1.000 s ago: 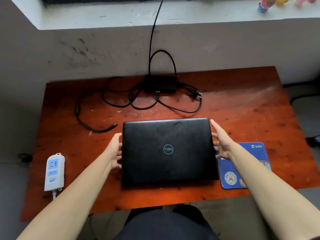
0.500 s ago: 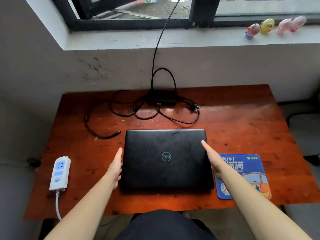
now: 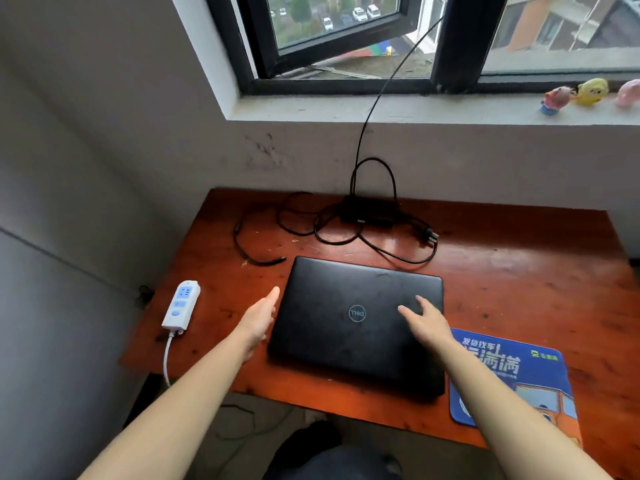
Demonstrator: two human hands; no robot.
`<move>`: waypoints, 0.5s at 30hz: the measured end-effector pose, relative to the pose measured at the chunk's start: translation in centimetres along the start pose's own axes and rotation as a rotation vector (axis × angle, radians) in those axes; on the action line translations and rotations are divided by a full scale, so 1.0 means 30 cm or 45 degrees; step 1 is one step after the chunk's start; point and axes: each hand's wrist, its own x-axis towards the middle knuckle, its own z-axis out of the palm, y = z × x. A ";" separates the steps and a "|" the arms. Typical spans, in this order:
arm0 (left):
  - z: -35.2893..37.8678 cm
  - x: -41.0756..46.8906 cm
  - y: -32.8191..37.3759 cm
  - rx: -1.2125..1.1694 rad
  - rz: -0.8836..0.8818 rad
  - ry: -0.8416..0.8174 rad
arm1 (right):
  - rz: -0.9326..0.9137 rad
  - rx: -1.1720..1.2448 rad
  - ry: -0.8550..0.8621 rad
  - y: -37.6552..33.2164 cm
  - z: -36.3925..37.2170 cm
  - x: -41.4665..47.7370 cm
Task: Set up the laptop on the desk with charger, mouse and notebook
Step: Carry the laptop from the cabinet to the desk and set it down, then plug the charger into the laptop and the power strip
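A closed black Dell laptop [image 3: 356, 323] is seen lying flat on the reddish wooden desk [image 3: 519, 271], lid dusty and smudged, logo facing away, set a bit skewed and close to the front edge, roughly mid-desk. The charger brick [image 3: 369, 211] is parked at the back edge against the wall, its black cables [image 3: 311, 230] looped loosely between it and the laptop, with one loose plug end lying just off the laptop's back-left corner. A blue mouse pad [image 3: 526, 372] is tucked by the front-right corner, touching the laptop's right side. A white power strip [image 3: 181, 304] sits near the left edge.

Plenty of bare wood is left on the right half behind the pad, and a strip on the left between power strip and laptop.

The left hand [image 3: 259, 318] is held edge-on just beside the laptop's left side, fingers pressed together and straight. The right hand [image 3: 424, 322] is now laid over the lid's right part, fingers loosely spread; half a second back it was at the right edge. The laptop's been turned slightly since then too.
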 end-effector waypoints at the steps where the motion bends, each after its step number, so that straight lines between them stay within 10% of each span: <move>1: -0.014 -0.008 -0.005 0.122 0.056 0.044 | -0.019 -0.051 -0.020 -0.024 0.021 -0.002; 15: -0.236 0.402 0.049 1.231 0.486 0.156 | -0.265 -0.624 0.042 -0.276 0.394 -0.005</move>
